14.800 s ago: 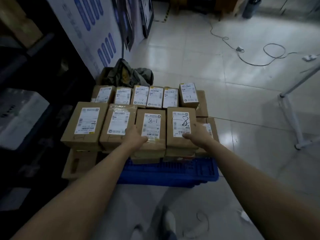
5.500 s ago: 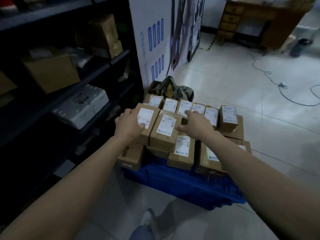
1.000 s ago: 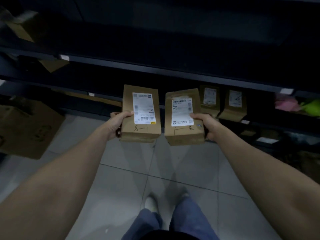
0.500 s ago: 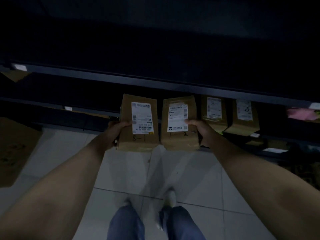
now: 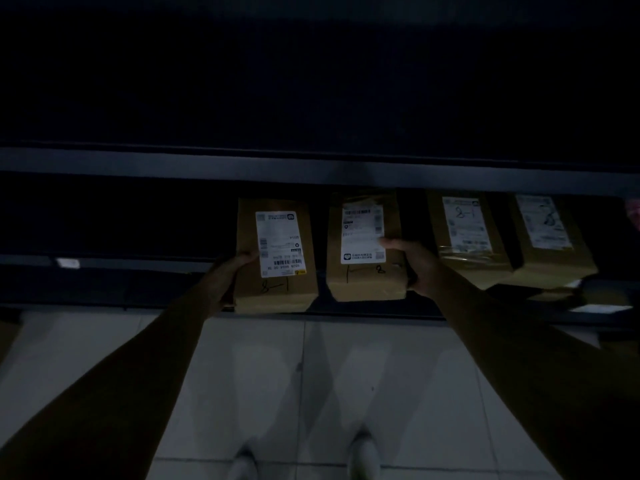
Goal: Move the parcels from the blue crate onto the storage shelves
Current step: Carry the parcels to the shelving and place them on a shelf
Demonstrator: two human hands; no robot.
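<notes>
Two parcels at the shelf front, one in each hand.

Storage shelves [image 5: 207,162]: dark, directly ahead of both hands. Shelved parcels [image 5: 465,237]: two, standing just right of the right hand [image 5: 417,268]. Left parcel [image 5: 277,271]: marked 8-1, gripped along its left edge by the left hand [image 5: 225,277]. Right parcel [image 5: 363,282]: gripped along its right edge, thumb on the label. Risks: each one-sided grip may let a parcel twist and drop, the right parcel could knock its shelved neighbour, and dim light hides the shelf lip.
</notes>
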